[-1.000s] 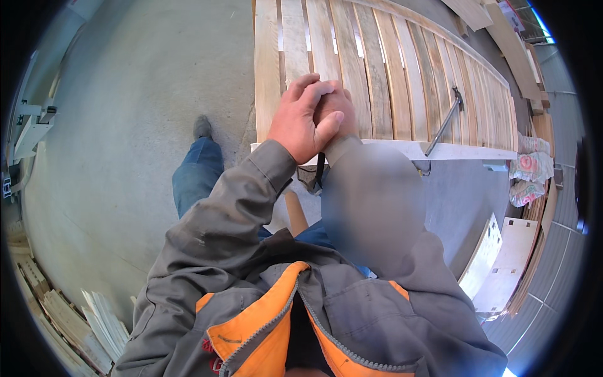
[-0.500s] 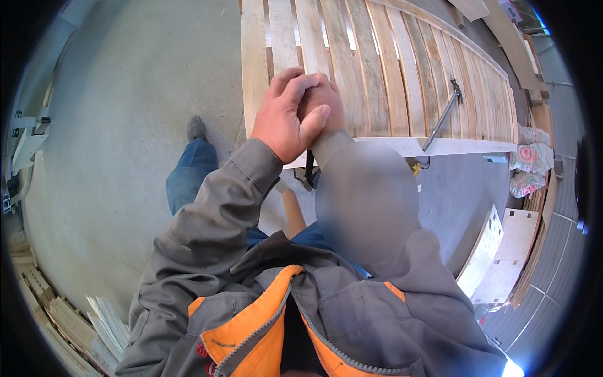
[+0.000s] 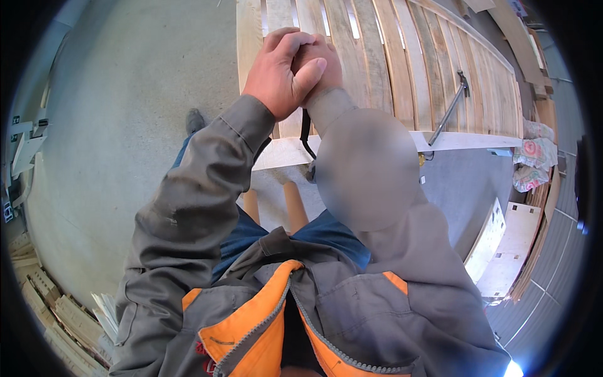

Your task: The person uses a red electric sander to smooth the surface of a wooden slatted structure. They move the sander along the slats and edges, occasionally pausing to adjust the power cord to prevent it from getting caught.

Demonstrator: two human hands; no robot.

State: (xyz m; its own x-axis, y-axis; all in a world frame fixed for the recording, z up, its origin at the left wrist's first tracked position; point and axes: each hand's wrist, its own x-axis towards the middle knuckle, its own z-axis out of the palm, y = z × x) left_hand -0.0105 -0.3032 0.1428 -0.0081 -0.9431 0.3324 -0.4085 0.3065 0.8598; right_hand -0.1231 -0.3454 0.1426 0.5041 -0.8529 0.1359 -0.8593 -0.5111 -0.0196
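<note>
Clasping right hand (image 3: 329, 68) in left hand (image 3: 273, 76), near slats (image 3: 370, 69) already laid in 1 row under idle hammer (image 3: 449, 114), but cannot tell remaining work.

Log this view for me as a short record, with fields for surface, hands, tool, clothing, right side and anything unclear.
Surface: long pale-wood slatted panel, gaps between slats
Hands: bare left hand clasped over bare right hand
Tool: dark metal claw hammer lying across the slats, right of the hands, apart from them
Clothing: grey jacket, orange lining
Right side: white sacks with red marks; pale flat board with square holes
Unclear: whether the hands touch the panel
</note>
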